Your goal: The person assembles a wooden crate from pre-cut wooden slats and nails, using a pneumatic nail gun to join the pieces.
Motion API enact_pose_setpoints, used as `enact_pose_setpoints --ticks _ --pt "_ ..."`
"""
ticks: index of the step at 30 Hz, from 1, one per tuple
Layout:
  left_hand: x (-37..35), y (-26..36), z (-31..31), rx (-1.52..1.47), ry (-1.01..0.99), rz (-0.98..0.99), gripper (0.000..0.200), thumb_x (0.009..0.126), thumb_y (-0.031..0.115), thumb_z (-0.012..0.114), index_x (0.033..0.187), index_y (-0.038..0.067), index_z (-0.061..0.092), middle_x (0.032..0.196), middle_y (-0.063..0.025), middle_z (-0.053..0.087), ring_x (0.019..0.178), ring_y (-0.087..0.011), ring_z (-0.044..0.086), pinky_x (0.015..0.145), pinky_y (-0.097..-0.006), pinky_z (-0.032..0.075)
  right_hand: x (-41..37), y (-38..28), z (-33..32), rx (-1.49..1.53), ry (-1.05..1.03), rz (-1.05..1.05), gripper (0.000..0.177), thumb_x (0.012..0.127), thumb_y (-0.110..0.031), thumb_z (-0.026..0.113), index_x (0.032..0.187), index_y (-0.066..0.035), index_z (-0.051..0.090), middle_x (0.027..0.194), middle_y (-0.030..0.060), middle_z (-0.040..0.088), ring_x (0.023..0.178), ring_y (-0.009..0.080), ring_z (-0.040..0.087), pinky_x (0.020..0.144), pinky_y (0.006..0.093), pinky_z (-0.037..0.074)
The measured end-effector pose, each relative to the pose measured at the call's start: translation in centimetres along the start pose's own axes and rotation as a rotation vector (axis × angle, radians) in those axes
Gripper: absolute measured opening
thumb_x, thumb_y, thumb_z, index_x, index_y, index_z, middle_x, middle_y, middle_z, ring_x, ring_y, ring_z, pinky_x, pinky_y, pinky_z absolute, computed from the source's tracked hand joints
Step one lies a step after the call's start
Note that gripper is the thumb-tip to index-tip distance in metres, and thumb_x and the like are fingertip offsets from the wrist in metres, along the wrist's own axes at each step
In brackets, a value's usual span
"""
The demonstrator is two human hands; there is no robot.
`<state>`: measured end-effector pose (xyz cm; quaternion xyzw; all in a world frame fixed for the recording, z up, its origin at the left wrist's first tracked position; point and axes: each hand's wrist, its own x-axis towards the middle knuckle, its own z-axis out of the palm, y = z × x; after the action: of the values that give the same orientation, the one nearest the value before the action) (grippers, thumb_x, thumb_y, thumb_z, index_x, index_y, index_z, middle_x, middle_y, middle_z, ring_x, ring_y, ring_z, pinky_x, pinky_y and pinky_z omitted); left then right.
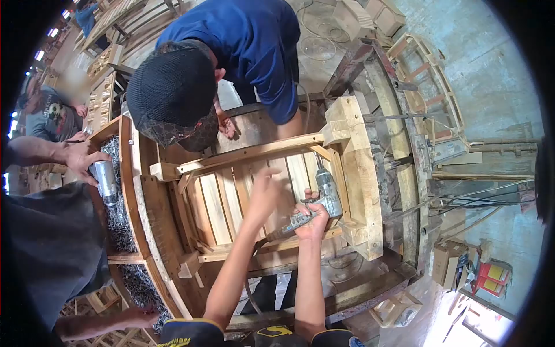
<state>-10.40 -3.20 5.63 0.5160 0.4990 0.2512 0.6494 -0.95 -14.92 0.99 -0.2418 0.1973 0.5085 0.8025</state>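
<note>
A pneumatic drill (328, 195) is in my right hand (312, 224), whose fingers wrap round its grip. Its bit points at the far right inner corner of a wooden frame (248, 151) with a slatted panel inside. From the grip's end an air hose (254, 247) trails down. My left hand (263, 196) hangs over the slats (217, 199), left of the drill, its fingers smeared by motion. Across the frame, a co-worker in a blue shirt (248, 46) bends over it, one hand (228, 127) near the far rail.
On the left, a wooden bin (136, 211) holds many screws or nails (118, 220). Another person's hand (81, 159) grips a metal power tool (104, 182) above it. A rusty metal bench (413, 191) stands right of the frame. Cardboard boxes (448, 263) lie at the lower right.
</note>
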Motion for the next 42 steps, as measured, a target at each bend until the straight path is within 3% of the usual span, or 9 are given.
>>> enact_pose_setpoints --ticks 10,13,19,20,23,25,32,36,42 --pt "-8.9 -0.8 -9.7 -0.378 0.218 -0.127 0.007 0.094 0.008 0.056 0.089 0.002 0.057 0.077 -0.0045 0.059 0.054 -0.0042 0.039 0.048 -0.0199 0.033 -0.4 0.0 0.2 0.137 -0.135 0.039 0.029 0.078 -0.002 0.054 0.104 -0.015 0.053 0.09 0.0004 0.052 0.052 0.0095 0.043 0.063 0.0346 0.043" --pt "-9.3 -0.4 -10.1 -0.512 0.191 -0.194 0.015 0.095 0.009 0.054 0.102 -0.003 0.06 0.082 -0.0038 0.059 0.062 -0.0061 0.044 0.057 -0.0213 0.039 -3.6 0.2 2.7 0.059 -0.152 -0.021 0.029 0.08 -0.004 0.055 0.108 -0.012 0.051 0.081 0.0011 0.047 0.052 0.0083 0.041 0.058 0.0295 0.042" --pt "-4.7 1.7 -6.9 -0.327 -0.019 -0.181 0.019 0.089 0.017 0.065 0.095 -0.001 0.064 0.072 0.0017 0.055 0.056 -0.0038 0.042 0.048 -0.0196 0.033 -12.8 -1.1 6.4 -0.737 -0.204 -0.047 0.025 0.078 -0.009 0.059 0.103 -0.008 0.053 0.082 0.0036 0.053 0.055 0.009 0.052 0.046 0.0261 0.042" --pt "-3.0 1.7 -5.8 -0.301 -0.111 -0.191 0.019 0.089 0.018 0.065 0.093 -0.001 0.065 0.07 0.0018 0.054 0.054 -0.004 0.042 0.048 -0.0195 0.033 -13.7 -1.4 6.3 -1.012 -0.228 -0.009 0.033 0.074 -0.013 0.064 0.103 -0.003 0.055 0.087 0.0101 0.059 0.066 0.0184 0.06 0.056 0.0322 0.049" --pt "0.6 3.6 -2.4 0.06 -0.432 -0.151 0.02 0.093 0.022 0.06 0.087 0.004 0.064 0.068 0.0029 0.053 0.053 -0.0039 0.039 0.048 -0.0197 0.03 -16.7 -0.8 8.3 -1.726 -0.395 -0.552 0.048 0.071 -0.018 0.068 0.113 0.0 0.052 0.091 0.018 0.063 0.079 0.0356 0.063 0.071 0.0424 0.052" --pt "2.3 4.0 -0.4 0.471 -0.556 0.045 0.031 0.092 0.029 0.059 0.08 0.0 0.065 0.064 -0.0015 0.056 0.054 -0.0091 0.046 0.051 -0.0252 0.037 -17.3 0.6 7.4 -1.958 -0.31 -0.494 0.066 0.068 -0.023 0.071 0.125 0.0 0.047 0.111 0.0229 0.057 0.093 0.0427 0.06 0.082 0.0473 0.05" --pt "5.0 0.4 2.5 1.096 -0.797 0.371 0.037 0.087 0.031 0.058 0.086 -0.005 0.069 0.075 -0.0188 0.067 0.071 -0.0264 0.066 0.068 -0.0376 0.05 -15.7 3.4 5.4 -2.096 -0.091 -0.336 0.066 0.069 -0.02 0.07 0.127 0.001 0.046 0.113 0.0213 0.056 0.097 0.0413 0.059 0.083 0.0474 0.049" --pt "4.6 1.3 3.2 0.889 -0.896 0.11 0.033 0.086 0.024 0.054 0.085 -0.005 0.07 0.074 -0.0203 0.067 0.072 -0.0338 0.066 0.072 -0.0401 0.051 -15.4 3.7 6.5 -2.152 0.012 -0.196 0.069 0.072 -0.019 0.071 0.131 0.0 0.042 0.115 0.022 0.053 0.098 0.0441 0.058 0.083 0.0494 0.049" --pt "3.3 -4.3 6.3 0.947 -0.947 0.44 0.022 0.081 0.017 0.056 0.09 0.001 0.068 0.084 -0.0216 0.066 0.078 -0.0402 0.063 0.07 -0.0438 0.051 -14.1 5.9 7.0 -2.213 0.176 -0.161 0.071 0.078 -0.017 0.07 0.132 0.01 0.033 0.105 0.029 0.051 0.087 0.0449 0.062 0.076 0.0472 0.053"
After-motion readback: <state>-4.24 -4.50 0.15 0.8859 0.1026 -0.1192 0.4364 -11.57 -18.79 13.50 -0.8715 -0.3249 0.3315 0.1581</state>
